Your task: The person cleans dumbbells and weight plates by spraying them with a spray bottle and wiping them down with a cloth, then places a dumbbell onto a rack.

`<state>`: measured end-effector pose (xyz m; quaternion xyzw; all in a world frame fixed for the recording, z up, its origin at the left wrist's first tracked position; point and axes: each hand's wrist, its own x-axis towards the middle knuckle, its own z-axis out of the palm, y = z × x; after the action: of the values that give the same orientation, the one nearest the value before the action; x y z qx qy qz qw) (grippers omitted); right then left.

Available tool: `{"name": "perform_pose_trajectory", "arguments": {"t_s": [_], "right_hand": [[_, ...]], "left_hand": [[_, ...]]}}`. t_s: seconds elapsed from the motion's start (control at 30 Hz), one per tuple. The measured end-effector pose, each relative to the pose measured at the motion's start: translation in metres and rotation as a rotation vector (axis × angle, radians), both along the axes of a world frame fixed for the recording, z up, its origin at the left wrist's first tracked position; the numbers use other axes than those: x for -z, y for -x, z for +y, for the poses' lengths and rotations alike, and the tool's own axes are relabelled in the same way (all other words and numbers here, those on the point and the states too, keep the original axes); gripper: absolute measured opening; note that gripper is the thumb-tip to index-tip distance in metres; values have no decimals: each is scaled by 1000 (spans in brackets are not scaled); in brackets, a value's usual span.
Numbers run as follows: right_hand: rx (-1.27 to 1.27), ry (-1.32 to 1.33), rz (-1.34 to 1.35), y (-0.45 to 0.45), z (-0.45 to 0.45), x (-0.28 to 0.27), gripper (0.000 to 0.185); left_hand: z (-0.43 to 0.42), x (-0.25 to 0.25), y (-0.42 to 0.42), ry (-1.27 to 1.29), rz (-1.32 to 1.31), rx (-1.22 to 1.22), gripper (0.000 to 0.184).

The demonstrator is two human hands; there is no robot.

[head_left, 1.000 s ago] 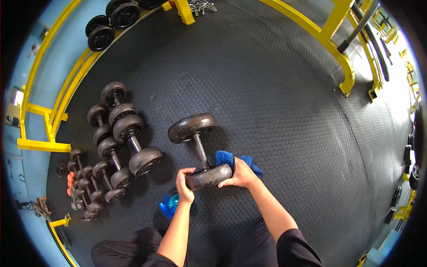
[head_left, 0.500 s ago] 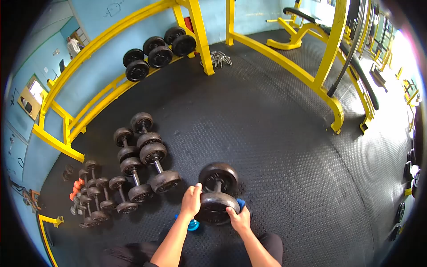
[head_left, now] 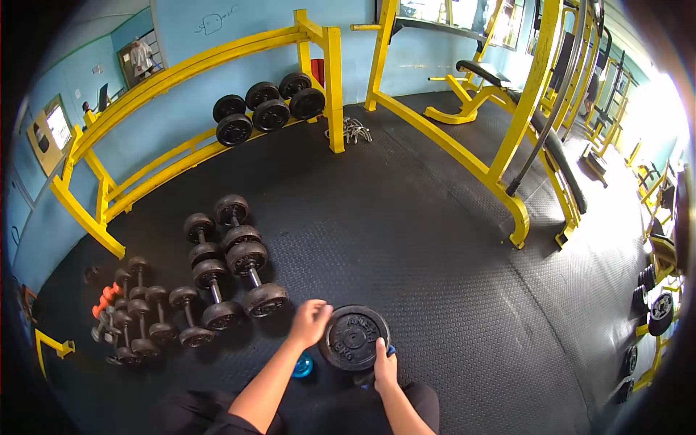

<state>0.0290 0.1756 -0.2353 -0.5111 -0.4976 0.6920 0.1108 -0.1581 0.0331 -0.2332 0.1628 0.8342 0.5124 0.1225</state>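
Black plate-loaded dumbbell [head_left: 354,338] located low at centre, before the person's knees; one round end plate faces the camera, its raised lettering and concentric hub legible as relief, the handle hidden behind it. Right hand [head_left: 386,368] grips the plate's right edge, thumb on the face, blue cloth [head_left: 391,350] beside it; left hand [head_left: 310,323] bent at the upper left rim, blurred, contact and grip cannot be told. Yellow rack [head_left: 190,69] bears three black dumbbells [head_left: 270,114]; turquoise translucent object [head_left: 303,365] lies near the left forearm; brown-black dumbbells [head_left: 246,258] stand grouped at left on textured rubber floor [head_left: 449,304].
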Motion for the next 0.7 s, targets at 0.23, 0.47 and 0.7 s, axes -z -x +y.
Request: {"name": "perform_pose_trajectory", "arguments": {"t_s": [0.23,0.47,0.7], "right_hand": [[-131,232,369,-87,12,2,26],[201,267,306,-135,3,-23,43],[212,-22,298,-121,-13,-57,31]], "left_hand": [[-195,89,-25,-393,-430,-617,76],[-167,60,-111,263,-42,-134,148],[-122,47,-85,237,95,-34,73]]}}
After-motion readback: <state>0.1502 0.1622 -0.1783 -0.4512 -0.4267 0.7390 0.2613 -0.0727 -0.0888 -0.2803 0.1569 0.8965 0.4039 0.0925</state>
